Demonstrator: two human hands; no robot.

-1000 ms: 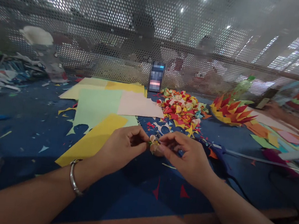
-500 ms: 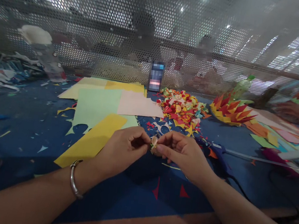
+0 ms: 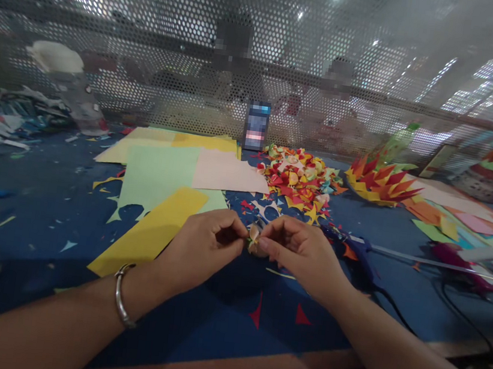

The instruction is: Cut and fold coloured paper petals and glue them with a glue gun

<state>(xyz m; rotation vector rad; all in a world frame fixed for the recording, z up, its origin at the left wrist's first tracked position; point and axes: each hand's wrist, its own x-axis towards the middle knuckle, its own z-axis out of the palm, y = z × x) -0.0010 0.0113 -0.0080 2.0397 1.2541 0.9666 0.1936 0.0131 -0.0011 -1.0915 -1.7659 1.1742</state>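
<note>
Small pale-pink paper piece [image 3: 254, 235] pinched two-handed

Fingers of the left hand [image 3: 204, 244] and right hand [image 3: 307, 254] clamp its opposite sides, over the blue-topped desk [image 3: 218, 329]. Its paler end points up; the long axis looks roughly upright, though fingers hide much.

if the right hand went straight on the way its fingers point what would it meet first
Most likely the small pale paper piece it is touching: the right hand points toward the left hand, which comes just beyond that piece. Exact depth is hard to judge from one view.
</note>
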